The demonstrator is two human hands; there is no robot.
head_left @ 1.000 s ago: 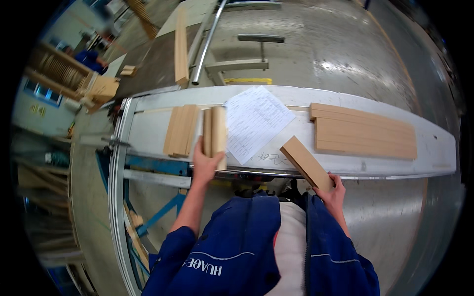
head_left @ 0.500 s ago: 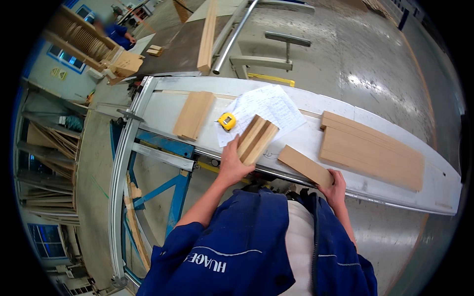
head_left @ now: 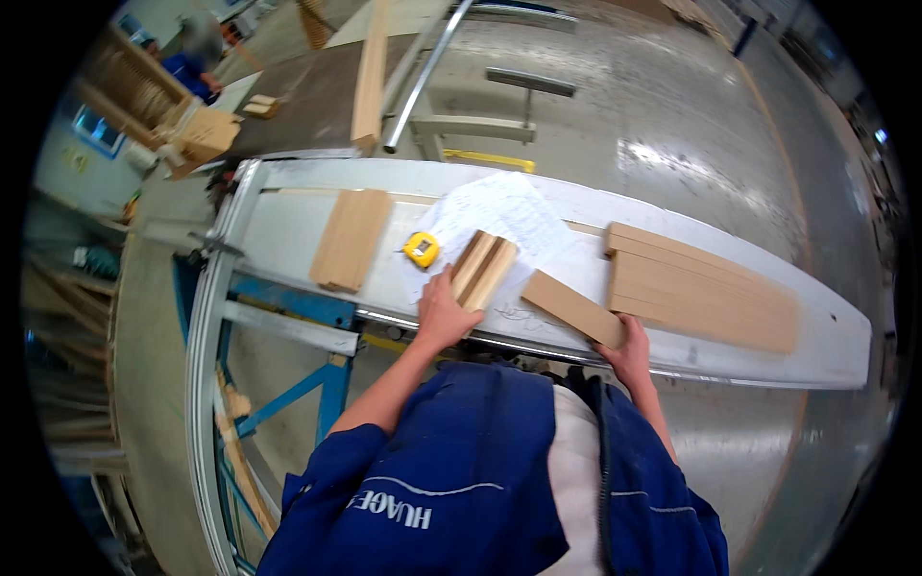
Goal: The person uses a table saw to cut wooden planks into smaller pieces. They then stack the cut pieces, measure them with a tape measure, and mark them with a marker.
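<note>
My left hand [head_left: 444, 309] grips a small bundle of light and dark wooden pieces [head_left: 485, 269], tilted over the lower part of a written paper sheet [head_left: 504, 206]. A yellow tape measure [head_left: 421, 251] lies on the paper, just left of the bundle. To the right, my right hand [head_left: 626, 344] is closed on one end of a short flat wooden board [head_left: 567, 305], which points up and left above the long pale machine bed [head_left: 836, 350]. Wooden boards [head_left: 346, 240] lie left of the paper, and a wider group of boards [head_left: 691, 288] lies at the right.
An aluminium rail with a blue frame [head_left: 288, 298] runs at my left. Beyond the bed are a dark tabletop with a long timber [head_left: 370, 77], metal bars [head_left: 528, 82] and floor. A person in blue [head_left: 187, 72] is at the upper left beside wooden frames.
My left hand has moved right with the bundle onto the paper, turning it diagonally; the tape measure has come into view. My right hand still holds its board. The view has shifted a little.
</note>
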